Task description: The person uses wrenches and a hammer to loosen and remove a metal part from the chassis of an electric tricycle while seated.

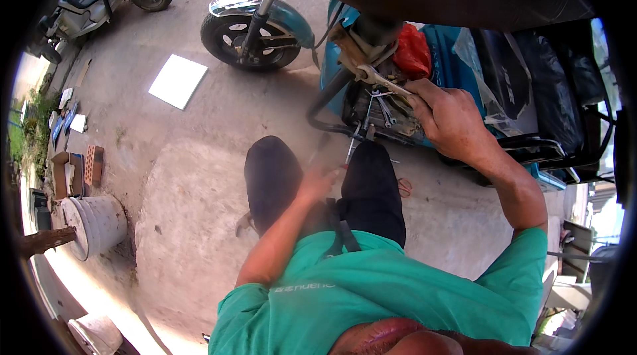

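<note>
We've got one wrench (pixel 386 81) clenched in our right hand (pixel 454 119), its head up by one teal vehicle (pixel 443 56)! Our left hand (pixel 317 186) is blurred between two knees (pixel 273 162); we can't tell its grip. One red bag (pixel 413 50) nearby, one white panel (pixel 178 81) beyond.

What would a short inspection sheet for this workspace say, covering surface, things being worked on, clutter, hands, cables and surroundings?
Surface: pale, stained concrete ground.
Work items: a wrench at the opened-up blue vehicle, contact unclear; loose wrenches lie in it, near a red bag.
Clutter: white panel, brick, cardboard box, white bucket.
Hands: right hand grips the wrench; left hand is blurred between the knees, grip unclear.
Cables: apparently one thin dark cable near the vehicle's front.
Surroundings: parked motorbike upper left, greenery at left.
</note>
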A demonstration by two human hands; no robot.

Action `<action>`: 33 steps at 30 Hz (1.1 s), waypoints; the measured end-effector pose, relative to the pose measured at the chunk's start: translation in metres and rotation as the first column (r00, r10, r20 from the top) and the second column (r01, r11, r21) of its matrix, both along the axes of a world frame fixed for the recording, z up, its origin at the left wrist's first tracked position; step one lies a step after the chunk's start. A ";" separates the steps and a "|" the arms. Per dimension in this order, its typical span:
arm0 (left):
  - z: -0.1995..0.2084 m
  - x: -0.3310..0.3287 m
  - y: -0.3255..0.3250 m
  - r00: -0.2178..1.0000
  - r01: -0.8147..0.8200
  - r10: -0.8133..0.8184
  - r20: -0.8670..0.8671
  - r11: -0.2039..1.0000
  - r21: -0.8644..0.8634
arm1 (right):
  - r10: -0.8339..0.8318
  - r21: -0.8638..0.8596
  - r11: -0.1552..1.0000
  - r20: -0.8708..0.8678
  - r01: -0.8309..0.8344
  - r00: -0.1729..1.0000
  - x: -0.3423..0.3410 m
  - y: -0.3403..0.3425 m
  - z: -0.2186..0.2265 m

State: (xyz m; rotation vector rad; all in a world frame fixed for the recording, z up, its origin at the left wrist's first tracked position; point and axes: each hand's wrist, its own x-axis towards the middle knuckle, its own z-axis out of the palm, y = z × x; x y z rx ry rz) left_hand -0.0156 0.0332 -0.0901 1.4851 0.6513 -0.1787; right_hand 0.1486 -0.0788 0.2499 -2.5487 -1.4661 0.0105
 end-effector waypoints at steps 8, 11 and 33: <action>-0.003 0.003 -0.003 0.998 0.064 -0.065 0.026 0.997 0.044 | -0.095 0.480 0.845 -0.302 0.237 0.949 -0.007 -0.007 -0.173; -0.013 0.003 -0.004 0.998 0.063 -0.063 0.011 0.997 0.052 | -0.163 0.514 0.784 -0.372 0.349 0.914 0.000 0.039 -0.242; -0.135 -0.269 0.102 0.674 -0.680 0.667 -0.318 0.728 0.086 | 0.022 0.086 0.760 -0.994 0.644 0.107 -0.093 -0.078 -0.298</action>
